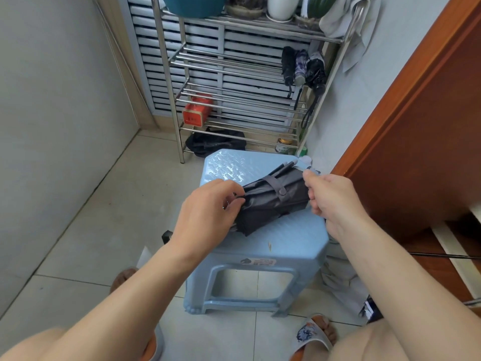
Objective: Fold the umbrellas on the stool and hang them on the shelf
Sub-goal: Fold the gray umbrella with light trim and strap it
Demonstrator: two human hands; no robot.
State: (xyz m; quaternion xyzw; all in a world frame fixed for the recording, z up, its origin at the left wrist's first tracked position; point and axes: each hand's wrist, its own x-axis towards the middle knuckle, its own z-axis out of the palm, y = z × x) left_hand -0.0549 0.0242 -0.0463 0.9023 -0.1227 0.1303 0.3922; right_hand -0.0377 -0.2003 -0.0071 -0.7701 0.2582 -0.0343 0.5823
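Observation:
A folded dark grey umbrella [273,199] lies slantwise on the light blue plastic stool [260,241], a strap with a snap button wrapped round its middle. My left hand [208,212] pinches the fabric at its near left end. My right hand [333,196] grips the far right end, fingers curled round it, so that end is hidden. Three folded umbrellas [303,67] hang from the right side of the steel shelf [234,100] behind the stool.
The shelf carries pots on top, a red box [196,110] on a lower rack and a black bag [216,143] at the bottom. A brown wooden door [416,126] stands to the right, a wall to the left. My sandalled feet flank the stool.

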